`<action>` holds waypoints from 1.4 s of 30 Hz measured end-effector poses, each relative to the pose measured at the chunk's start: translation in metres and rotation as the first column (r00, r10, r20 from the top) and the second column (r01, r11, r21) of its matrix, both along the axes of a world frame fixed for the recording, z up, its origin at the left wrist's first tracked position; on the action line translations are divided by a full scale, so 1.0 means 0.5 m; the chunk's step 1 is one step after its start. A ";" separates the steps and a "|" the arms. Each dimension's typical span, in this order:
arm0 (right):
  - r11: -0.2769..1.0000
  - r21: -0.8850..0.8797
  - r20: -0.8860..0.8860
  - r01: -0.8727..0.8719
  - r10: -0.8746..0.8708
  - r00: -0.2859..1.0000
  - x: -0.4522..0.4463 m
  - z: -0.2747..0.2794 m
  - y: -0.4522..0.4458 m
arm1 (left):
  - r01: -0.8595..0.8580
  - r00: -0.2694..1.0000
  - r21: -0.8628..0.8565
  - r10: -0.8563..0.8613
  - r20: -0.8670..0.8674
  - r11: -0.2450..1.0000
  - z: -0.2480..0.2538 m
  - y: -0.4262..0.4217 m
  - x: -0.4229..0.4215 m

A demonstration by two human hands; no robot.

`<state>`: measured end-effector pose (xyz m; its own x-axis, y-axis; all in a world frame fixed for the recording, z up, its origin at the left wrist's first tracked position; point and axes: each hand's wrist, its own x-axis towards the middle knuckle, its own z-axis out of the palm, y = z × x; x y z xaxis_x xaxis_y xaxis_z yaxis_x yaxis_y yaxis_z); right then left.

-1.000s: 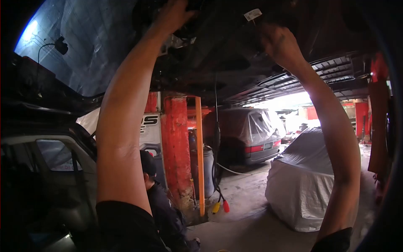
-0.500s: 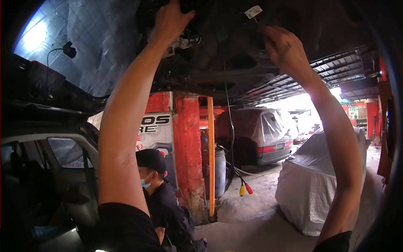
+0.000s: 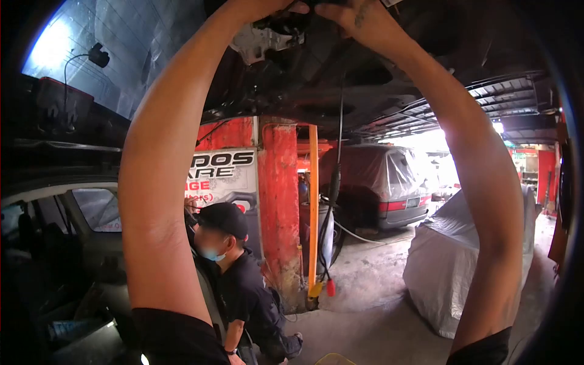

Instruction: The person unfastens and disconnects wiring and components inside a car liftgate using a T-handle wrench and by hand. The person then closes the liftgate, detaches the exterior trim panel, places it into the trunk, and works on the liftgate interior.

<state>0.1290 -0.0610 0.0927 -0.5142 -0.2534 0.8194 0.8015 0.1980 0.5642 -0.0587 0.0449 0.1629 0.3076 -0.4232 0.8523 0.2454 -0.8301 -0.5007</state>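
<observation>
Black short sleeves (image 3: 173,334), left and right — dark marking (image 3: 361,13) on the right hand (image 3: 350,18)

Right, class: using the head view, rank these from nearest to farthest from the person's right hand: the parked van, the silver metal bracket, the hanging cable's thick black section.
From the right hand:
1. Silver metal bracket: overhead, to the hand's left.
2. Hanging cable's thick black section: below the hand.
3. Parked van: in the background, lower and slightly right.

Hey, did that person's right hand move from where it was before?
Yes. The right hand has moved toward the left of the picture, much closer to the silver metal part overhead.
</observation>
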 end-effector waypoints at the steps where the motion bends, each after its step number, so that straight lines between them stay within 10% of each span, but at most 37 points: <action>1: 0.978 -0.179 -0.177 -0.104 0.072 0.982 -0.013 0.005 0.000 | -0.003 1.000 -0.002 0.003 0.001 1.000 0.001 0.006 -0.005; 5: 0.918 -0.282 -0.133 -0.278 0.249 0.959 -0.007 0.028 0.034 | 0.112 0.963 -0.239 -0.165 -0.212 0.964 0.019 0.044 -0.025; 7: 0.991 -0.050 -0.149 -0.126 0.117 0.982 0.000 0.025 0.042 | 0.209 0.932 -0.309 -0.285 -0.225 0.928 0.006 0.064 -0.038; 16: 0.886 -0.162 -0.072 -0.434 0.428 0.901 0.021 0.003 0.088 | 0.212 0.956 0.202 -0.245 0.160 0.956 -0.121 0.140 0.013; 21: 0.994 0.060 0.016 -0.087 0.086 0.996 0.032 -0.050 0.073 | 0.306 0.753 0.317 -0.432 0.496 0.898 -0.155 0.176 0.045; 24: 0.999 0.028 0.001 -0.033 0.033 0.999 0.040 -0.063 0.076 | 0.547 0.680 0.095 -0.508 0.528 0.832 -0.190 0.197 0.078; 27: 0.999 0.015 0.003 0.028 -0.028 1.000 0.047 -0.076 0.072 | 0.665 0.680 -0.194 -0.477 0.557 0.722 -0.219 0.202 0.131; 29: 0.994 0.085 0.096 0.063 -0.071 0.993 0.058 -0.084 0.075 | 0.808 0.306 -0.570 -0.717 0.626 -0.153 -0.254 0.146 0.142; 35: 0.911 0.212 0.070 0.355 -0.376 0.924 0.075 -0.177 0.069 | 0.698 -0.142 -0.584 -0.879 0.454 -0.415 -0.246 0.259 0.230; 42: 0.910 -0.102 -0.074 0.401 -0.409 0.910 0.097 -0.249 0.059 | 0.733 -0.177 -0.531 -0.873 0.455 -0.425 -0.291 0.297 0.227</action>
<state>0.1777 -0.0317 -0.0317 -0.4802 0.0312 0.8766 0.8698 -0.1121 0.4805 0.0547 0.1932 0.0172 0.1958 0.1155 0.9738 -0.9806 0.0192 0.1949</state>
